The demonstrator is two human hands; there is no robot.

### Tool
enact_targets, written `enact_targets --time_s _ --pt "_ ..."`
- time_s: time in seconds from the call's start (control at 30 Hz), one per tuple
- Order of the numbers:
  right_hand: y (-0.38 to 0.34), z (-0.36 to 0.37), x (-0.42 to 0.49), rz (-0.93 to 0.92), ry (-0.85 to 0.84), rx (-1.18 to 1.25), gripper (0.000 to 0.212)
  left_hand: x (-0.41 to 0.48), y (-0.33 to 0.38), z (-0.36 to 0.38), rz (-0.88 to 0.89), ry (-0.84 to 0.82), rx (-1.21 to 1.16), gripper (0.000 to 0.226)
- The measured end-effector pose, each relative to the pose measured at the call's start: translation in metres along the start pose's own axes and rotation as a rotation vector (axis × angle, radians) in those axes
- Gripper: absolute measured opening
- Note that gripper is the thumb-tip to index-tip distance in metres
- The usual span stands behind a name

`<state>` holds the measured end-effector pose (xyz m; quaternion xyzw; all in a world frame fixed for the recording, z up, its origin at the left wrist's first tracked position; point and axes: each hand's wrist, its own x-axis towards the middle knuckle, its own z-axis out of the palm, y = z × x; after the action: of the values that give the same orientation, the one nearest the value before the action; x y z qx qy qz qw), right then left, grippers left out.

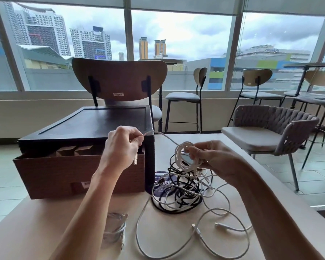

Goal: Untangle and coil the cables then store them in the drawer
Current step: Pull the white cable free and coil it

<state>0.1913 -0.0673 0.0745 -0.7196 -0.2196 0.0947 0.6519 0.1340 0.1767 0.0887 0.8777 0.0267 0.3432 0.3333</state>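
Observation:
A white cable coil (184, 158) hangs from my right hand (212, 158), whose fingers grip it above the table. My left hand (123, 147) pinches the free end of that same cable, and its plug dangles below my palm. The strand runs taut between both hands. Under the coil lies a tangle of black and white cables (184, 192) on the table. A loose white cable (195, 235) loops toward the front edge with its plugs lying free. The brown drawer (64, 171) stands pulled out of the dark cabinet (94, 122) at the left.
A coiled white cable (114, 229) lies by my left forearm near the front of the beige table (45, 222). A round blue sticker (160, 184) sits under the tangle. Chairs stand behind and to the right, in front of large windows.

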Motion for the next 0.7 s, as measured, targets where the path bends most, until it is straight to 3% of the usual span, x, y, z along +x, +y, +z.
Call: enact_targets --time_s 0.07,0.17,0.37,0.53,0.7 --pt "-0.002 0.003 0.001 0.004 -0.032 0.140 0.018 -0.001 0.005 0.003 0.002 -0.096 -0.064 0.009" --pt "-0.006 0.011 0.002 -0.028 -0.037 0.313 0.019 -0.004 0.017 0.011 -0.056 -0.200 -0.341 0.010" --pt "-0.012 0.023 0.003 -0.098 0.002 0.445 0.021 -0.008 0.027 0.028 -0.166 -0.104 -0.700 0.009" --pt "-0.006 0.032 0.005 -0.120 -0.008 0.342 0.020 -0.011 0.035 0.038 -0.288 -0.003 -0.972 0.010" --pt "-0.001 0.036 0.006 -0.233 0.121 0.074 0.021 -0.012 0.040 0.034 -0.574 -0.036 -1.294 0.012"
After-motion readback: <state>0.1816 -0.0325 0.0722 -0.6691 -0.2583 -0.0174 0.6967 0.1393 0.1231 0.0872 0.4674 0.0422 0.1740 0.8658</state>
